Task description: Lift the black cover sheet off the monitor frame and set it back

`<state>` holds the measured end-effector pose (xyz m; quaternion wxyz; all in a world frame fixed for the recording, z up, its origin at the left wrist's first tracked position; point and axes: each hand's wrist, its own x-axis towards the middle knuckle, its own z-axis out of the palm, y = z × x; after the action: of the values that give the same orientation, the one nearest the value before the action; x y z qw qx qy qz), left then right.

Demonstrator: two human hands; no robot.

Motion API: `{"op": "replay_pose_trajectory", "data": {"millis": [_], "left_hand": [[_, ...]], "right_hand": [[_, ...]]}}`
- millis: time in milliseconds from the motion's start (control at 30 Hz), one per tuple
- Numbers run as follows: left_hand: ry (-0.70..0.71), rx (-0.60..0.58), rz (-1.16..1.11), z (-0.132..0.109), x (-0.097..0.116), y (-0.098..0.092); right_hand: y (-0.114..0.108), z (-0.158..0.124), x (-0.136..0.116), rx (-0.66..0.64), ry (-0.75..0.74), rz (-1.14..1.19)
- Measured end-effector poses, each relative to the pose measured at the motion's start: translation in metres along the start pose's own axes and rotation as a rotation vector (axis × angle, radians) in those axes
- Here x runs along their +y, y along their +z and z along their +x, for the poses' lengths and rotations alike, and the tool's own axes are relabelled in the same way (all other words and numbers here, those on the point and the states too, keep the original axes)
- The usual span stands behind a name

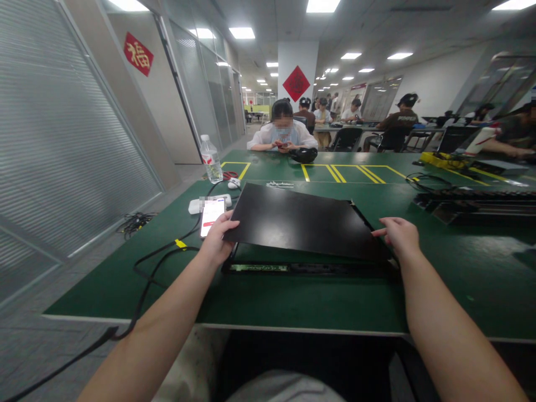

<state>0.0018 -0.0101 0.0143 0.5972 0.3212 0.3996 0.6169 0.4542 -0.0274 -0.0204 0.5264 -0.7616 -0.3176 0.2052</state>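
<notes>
A flat, glossy black screen panel (pixel 297 220) is tilted over a thin black frame (pixel 335 269) on the green table. Along the frame's near side runs a strip of green circuit board (pixel 259 268). My left hand (pixel 220 237) grips the panel's left edge, thumb on top and fingers underneath. At the opposite side, my right hand (pixel 397 234) has its fingers curled, with the fingertips pressed at the panel's right edge beside the frame. The palm side of that hand is partly hidden. A lit phone (pixel 213 215) lies just beyond my left hand.
A water bottle (pixel 211 159), red-handled tool (pixel 230 175) and white mouse (pixel 234 183) stand at the back left. A black cable (pixel 146 279) crosses the table's left side. Dark metal bars (pixel 481 206) lie at right. Across the table sits a person (pixel 282 131) holding a phone.
</notes>
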Motion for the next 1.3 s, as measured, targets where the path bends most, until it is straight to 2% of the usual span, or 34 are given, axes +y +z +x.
{"op": "replay_pose_trajectory", "data": {"millis": [167, 600, 900, 1300], "left_hand": [[-0.036, 0.003, 0.01, 0.002, -0.004, -0.001], [-0.05, -0.042, 0.002, 0.007, -0.011, -0.006], [-0.053, -0.049, -0.003, 0.01, -0.016, -0.008], [-0.05, -0.048, -0.006, 0.011, -0.018, -0.008]], "right_hand": [[-0.002, -0.001, -0.001, 0.022, 0.014, -0.028], [-0.005, 0.012, 0.015, 0.031, -0.066, -0.157], [-0.005, 0.013, 0.015, 0.03, -0.049, -0.201], [-0.007, 0.012, 0.014, 0.017, -0.098, -0.27]]}}
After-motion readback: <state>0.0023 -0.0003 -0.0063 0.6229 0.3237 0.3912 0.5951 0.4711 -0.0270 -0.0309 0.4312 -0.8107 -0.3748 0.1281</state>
